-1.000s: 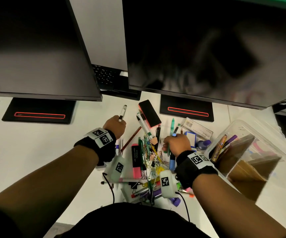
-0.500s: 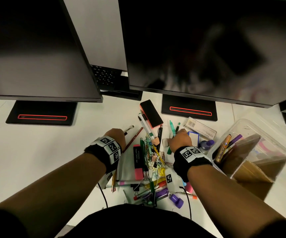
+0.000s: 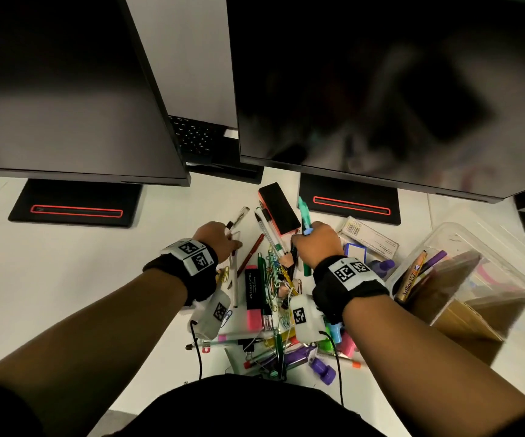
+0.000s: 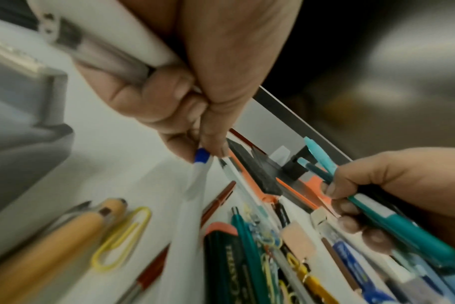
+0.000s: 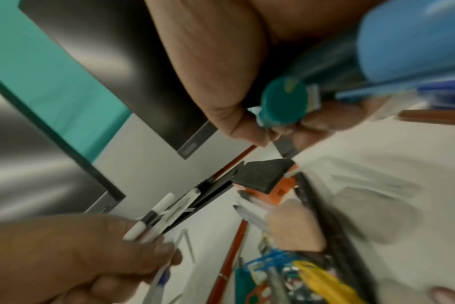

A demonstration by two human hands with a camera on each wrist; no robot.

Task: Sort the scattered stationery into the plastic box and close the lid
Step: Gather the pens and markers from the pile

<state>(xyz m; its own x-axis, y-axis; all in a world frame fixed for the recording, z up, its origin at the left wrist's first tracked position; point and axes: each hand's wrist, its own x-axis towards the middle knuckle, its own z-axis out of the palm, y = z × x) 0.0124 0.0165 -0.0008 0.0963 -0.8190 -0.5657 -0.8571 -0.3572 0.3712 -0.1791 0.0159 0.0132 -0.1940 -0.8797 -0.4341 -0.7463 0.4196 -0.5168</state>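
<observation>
A heap of pens, markers, highlighters and paper clips (image 3: 270, 279) lies on the white desk between my hands. My left hand (image 3: 220, 239) grips a bundle of pens: a white marker (image 4: 112, 37), a clear pen (image 3: 239, 216) and a blue-capped pen (image 4: 198, 174). My right hand (image 3: 316, 244) grips a bunch of teal pens (image 3: 303, 212) and a blue one, with their ends sticking out above the fist (image 4: 322, 160). The clear plastic box (image 3: 437, 238) stands open to the right and holds an Artline marker (image 3: 411, 275), a purple pen and brown card pieces. Its lid is not plainly visible.
Two dark monitors hang over the desk, their stands (image 3: 75, 205) behind the heap. A black and orange eraser block (image 3: 278, 208) lies just beyond my hands. A small printed carton (image 3: 368, 238) and a purple glue stick (image 3: 384, 264) sit between my right hand and the box.
Both hands dipped into the heap and came back up. My right hand has taken up the teal pen that lay beyond it; my left still holds its pens.
</observation>
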